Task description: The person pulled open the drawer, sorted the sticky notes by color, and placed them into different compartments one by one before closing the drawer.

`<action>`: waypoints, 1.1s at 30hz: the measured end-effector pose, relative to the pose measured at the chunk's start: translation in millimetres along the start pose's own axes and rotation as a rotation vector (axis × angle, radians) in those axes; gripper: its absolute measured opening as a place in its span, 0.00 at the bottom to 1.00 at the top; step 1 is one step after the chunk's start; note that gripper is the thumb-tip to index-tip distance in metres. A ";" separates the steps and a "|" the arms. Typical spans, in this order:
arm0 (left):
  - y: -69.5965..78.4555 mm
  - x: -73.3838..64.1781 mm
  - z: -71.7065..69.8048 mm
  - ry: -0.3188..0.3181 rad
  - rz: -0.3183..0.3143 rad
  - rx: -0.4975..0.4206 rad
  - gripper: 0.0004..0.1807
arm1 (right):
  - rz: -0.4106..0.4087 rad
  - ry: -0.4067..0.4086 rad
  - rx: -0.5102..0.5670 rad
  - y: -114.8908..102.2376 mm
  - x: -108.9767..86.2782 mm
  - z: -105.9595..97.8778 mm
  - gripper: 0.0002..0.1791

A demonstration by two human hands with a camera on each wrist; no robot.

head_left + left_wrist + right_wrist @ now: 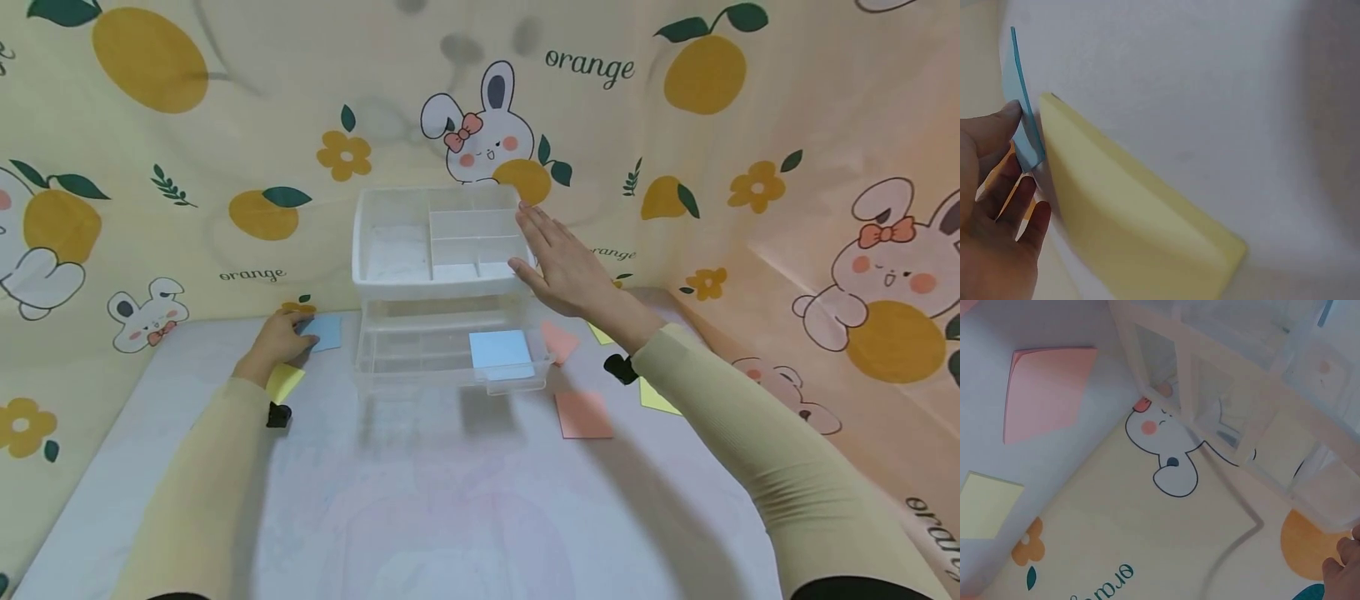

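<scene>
yellow pad [1132,209] nr l fingers [1020,200] pinching blue pad [1027,142]

On the printed wall sheet [600,137], the word "orange" [590,67] can be read several times; at the right edge of the head view, it is cut off.

White table [420,500]: translucent drawer unit [442,290] standing; pink notes [584,416] at right, yellow notes [285,383] either side.
</scene>
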State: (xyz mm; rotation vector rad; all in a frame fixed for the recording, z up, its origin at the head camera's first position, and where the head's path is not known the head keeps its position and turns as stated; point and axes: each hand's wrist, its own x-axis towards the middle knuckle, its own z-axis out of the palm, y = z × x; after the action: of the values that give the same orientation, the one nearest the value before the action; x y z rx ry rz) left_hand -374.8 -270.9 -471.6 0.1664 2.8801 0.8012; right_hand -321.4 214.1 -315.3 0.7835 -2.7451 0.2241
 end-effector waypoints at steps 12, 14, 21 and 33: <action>9.5 -12.3 -3.4 0.087 0.004 -0.023 0.35 | -0.018 0.013 0.003 0.5 -0.9 0.4 0.43; 10.9 -13.9 -3.7 0.106 0.005 -0.039 0.34 | -0.017 0.015 0.002 0.8 -1.0 0.6 0.43; 14.9 -19.4 -3.8 0.182 0.020 -0.099 0.26 | -0.024 0.023 0.007 1.5 -1.4 0.6 0.43; 20.0 -31.5 -3.1 0.313 0.067 -0.165 0.18 | -0.023 0.025 0.013 1.0 -0.8 1.1 0.44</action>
State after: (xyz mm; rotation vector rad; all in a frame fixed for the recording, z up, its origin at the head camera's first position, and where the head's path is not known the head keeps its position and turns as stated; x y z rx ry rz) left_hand -343.0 -260.0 -455.1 0.1287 3.0879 1.1680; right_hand -321.5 215.1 -316.7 0.8097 -2.7128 0.2450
